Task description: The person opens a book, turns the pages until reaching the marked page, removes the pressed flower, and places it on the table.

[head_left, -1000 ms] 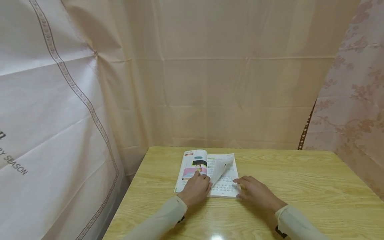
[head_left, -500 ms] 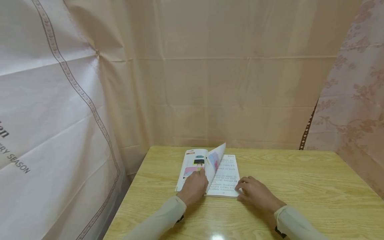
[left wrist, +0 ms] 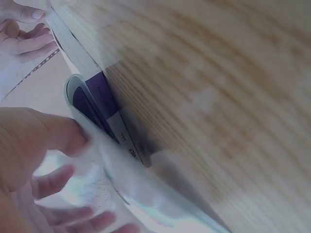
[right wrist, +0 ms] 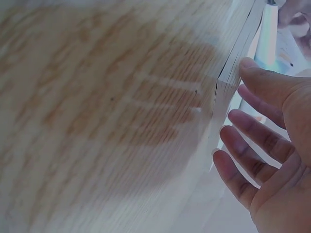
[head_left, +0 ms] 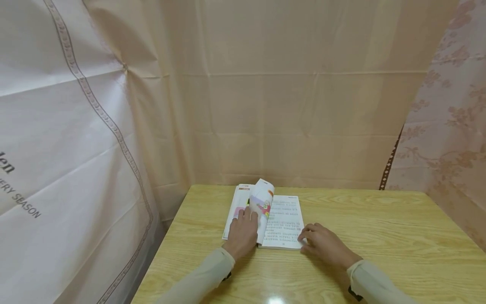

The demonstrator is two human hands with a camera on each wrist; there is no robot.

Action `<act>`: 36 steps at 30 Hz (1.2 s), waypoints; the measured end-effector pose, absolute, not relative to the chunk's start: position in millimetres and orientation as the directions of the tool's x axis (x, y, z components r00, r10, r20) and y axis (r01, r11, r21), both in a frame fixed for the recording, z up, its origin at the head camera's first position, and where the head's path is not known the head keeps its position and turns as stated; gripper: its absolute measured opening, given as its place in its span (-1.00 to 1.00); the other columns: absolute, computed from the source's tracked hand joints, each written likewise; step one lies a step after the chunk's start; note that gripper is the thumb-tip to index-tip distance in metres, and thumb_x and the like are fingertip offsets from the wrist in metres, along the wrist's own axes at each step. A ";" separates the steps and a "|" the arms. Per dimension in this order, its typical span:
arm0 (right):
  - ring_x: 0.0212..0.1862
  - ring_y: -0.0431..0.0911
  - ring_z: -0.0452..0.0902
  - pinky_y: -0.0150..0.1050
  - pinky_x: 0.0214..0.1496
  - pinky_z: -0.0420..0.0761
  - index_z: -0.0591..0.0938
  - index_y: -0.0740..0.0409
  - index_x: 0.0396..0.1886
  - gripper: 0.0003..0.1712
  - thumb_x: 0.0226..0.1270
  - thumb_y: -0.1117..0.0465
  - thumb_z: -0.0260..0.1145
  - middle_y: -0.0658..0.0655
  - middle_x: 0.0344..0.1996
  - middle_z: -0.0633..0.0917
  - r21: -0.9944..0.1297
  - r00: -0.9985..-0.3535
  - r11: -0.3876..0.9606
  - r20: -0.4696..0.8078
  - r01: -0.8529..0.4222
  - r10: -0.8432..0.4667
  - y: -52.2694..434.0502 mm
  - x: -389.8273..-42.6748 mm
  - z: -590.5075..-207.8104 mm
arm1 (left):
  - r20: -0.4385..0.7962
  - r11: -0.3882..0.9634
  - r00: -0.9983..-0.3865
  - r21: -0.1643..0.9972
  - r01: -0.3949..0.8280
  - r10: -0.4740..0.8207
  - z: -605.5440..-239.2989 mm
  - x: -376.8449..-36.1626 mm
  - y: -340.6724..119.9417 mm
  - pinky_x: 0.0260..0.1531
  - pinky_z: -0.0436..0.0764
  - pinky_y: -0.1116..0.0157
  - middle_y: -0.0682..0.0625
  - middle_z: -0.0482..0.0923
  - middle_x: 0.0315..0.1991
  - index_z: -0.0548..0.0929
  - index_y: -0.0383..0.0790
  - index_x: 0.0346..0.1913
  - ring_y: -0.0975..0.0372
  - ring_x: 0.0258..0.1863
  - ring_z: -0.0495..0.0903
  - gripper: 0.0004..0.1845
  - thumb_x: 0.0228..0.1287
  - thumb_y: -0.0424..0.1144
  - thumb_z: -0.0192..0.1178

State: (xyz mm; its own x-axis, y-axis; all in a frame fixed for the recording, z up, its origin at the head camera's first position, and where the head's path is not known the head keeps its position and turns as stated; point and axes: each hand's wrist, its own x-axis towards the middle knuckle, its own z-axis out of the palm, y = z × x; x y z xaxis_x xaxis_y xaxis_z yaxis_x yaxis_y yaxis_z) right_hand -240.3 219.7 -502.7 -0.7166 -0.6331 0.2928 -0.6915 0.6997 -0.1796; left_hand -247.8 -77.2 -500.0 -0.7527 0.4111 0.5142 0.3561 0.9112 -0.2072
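Observation:
An open book lies on the wooden table, its right page full of small print. One leaf with a coloured picture stands curled up near the middle, bending over toward the left side. My left hand rests on the left pages, fingers stretched forward; in the left wrist view its thumb touches the bent paper, and the purple and white spine shows below. At the book's lower right corner is my right hand. Its fingers are loosely extended along the page edges, gripping nothing.
The wooden table extends to both sides of the book. Behind it hangs a beige cloth. A white printed cloth hangs at the left and a flowered one at the right.
The leaf has swung from the right page up and over toward the left. My left hand has shifted slightly left; the right hand has drawn back slightly to the book's edge.

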 end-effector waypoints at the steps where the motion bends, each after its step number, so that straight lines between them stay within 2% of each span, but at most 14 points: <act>1: -0.13 -0.14 0.55 -0.17 -0.11 0.64 0.80 -0.02 -0.17 -0.78 0.21 0.06 0.57 -0.06 -0.13 0.70 -0.175 -0.714 0.699 0.298 -0.694 -0.634 219.9 -240.4 -503.1 | 0.520 0.909 -0.747 -0.212 0.358 0.415 -499.8 -248.6 -77.0 -0.42 0.61 0.16 -0.27 0.54 0.02 0.57 -0.28 -0.11 -0.01 -0.13 0.54 -0.81 0.25 -0.32 0.27; 3: -0.13 -0.14 0.55 -0.17 -0.12 0.64 0.80 -0.02 -0.18 -0.78 0.20 0.07 0.57 -0.05 -0.14 0.70 -0.171 -0.708 0.695 0.307 -0.698 -0.636 220.5 -240.6 -503.5 | 0.543 0.905 -0.726 -0.210 0.370 0.423 -500.0 -250.4 -76.7 -0.16 0.64 0.04 -0.39 0.42 0.27 0.54 -0.28 0.11 -0.14 0.08 0.51 -0.68 0.32 -0.36 0.20; 6: -0.13 -0.16 0.54 -0.19 -0.12 0.64 0.81 -0.02 -0.19 -0.77 0.19 0.06 0.58 -0.06 -0.14 0.70 -0.173 -0.708 0.695 0.307 -0.698 -0.636 221.0 -240.7 -503.1 | 0.567 0.891 -0.691 -0.223 0.396 0.449 -499.9 -252.5 -77.0 0.11 0.56 -0.05 -0.45 0.31 0.39 0.53 -0.23 0.25 -0.24 0.26 0.42 -0.58 0.35 -0.40 0.17; 11: -0.14 -0.16 0.52 -0.17 -0.11 0.63 0.81 -0.01 -0.20 -0.78 0.16 0.09 0.59 -0.06 -0.16 0.70 -0.190 -0.710 0.689 0.293 -0.699 -0.640 221.4 -241.3 -500.4 | 0.516 0.867 -0.697 -0.270 0.419 0.497 -498.0 -251.4 -78.7 0.22 0.47 -0.10 -0.37 0.30 0.44 0.57 -0.06 0.29 -0.23 0.38 0.33 -0.47 0.26 -0.39 0.32; 16: -0.15 -0.16 0.53 -0.15 -0.11 0.64 0.81 -0.02 -0.23 -0.81 0.15 0.12 0.59 -0.09 -0.18 0.70 -0.213 -0.700 0.670 0.300 -0.711 -0.648 222.1 -240.7 -497.3 | 0.379 0.827 -0.735 -0.273 0.491 0.562 -500.3 -247.5 -81.5 0.22 0.48 -0.12 -0.23 0.34 0.47 0.63 0.10 0.25 -0.16 0.41 0.34 -0.51 0.32 -0.40 0.26; 20: -0.15 -0.16 0.54 -0.15 -0.10 0.64 0.81 -0.03 -0.23 -0.82 0.16 0.13 0.58 -0.12 -0.20 0.70 -0.237 -0.696 0.656 0.300 -0.717 -0.652 223.2 -240.5 -495.4 | 0.321 0.806 -0.740 -0.247 0.537 0.591 -502.6 -245.7 -81.5 0.16 0.54 -0.05 -0.14 0.42 0.44 0.68 0.05 0.14 -0.10 0.39 0.39 -0.58 0.27 -0.41 0.30; 25: -0.13 -0.16 0.55 -0.15 -0.08 0.65 0.81 -0.04 -0.24 -0.87 0.19 0.18 0.56 -0.14 -0.20 0.71 -0.246 -0.699 0.655 0.290 -0.715 -0.654 223.9 -242.2 -494.7 | 0.334 0.802 -0.729 -0.243 0.546 0.597 -501.0 -246.4 -78.2 0.08 0.53 0.04 -0.01 0.58 0.28 0.72 -0.01 -0.02 0.01 0.31 0.45 -0.65 0.08 -0.26 0.45; 27: -0.14 -0.18 0.55 -0.16 -0.08 0.65 0.82 -0.04 -0.26 -0.89 0.22 0.21 0.54 -0.15 -0.22 0.71 -0.233 -0.692 0.653 0.303 -0.721 -0.656 223.6 -242.8 -494.8 | 0.347 0.801 -0.722 -0.245 0.546 0.599 -500.3 -246.8 -77.3 0.03 0.54 0.08 0.02 0.63 0.19 0.73 -0.02 -0.06 0.06 0.24 0.48 -0.72 0.13 -0.20 0.43; 32: -0.24 -0.27 0.48 -0.27 -0.19 0.59 0.83 0.00 -0.31 -0.94 0.25 0.27 0.52 -0.18 -0.30 0.71 -0.188 -0.661 0.640 0.339 -0.745 -0.669 222.8 -244.3 -495.6 | 0.390 0.796 -0.698 -0.211 0.568 0.601 -500.1 -247.4 -75.6 -0.11 0.58 0.13 0.02 0.69 0.01 0.74 -0.06 -0.18 0.11 0.02 0.54 -0.89 0.36 -0.16 0.25; 36: -0.30 -0.30 0.43 -0.33 -0.28 0.53 0.82 0.05 -0.36 -0.95 0.20 0.29 0.54 -0.16 -0.36 0.73 -0.153 -0.627 0.622 0.377 -0.768 -0.682 222.4 -244.9 -496.0 | 0.414 0.766 -0.652 -0.230 0.600 0.635 -501.5 -248.7 -74.7 -0.16 0.59 0.18 0.08 0.70 -0.16 0.73 -0.04 -0.30 0.14 -0.08 0.55 -0.92 0.34 -0.18 0.27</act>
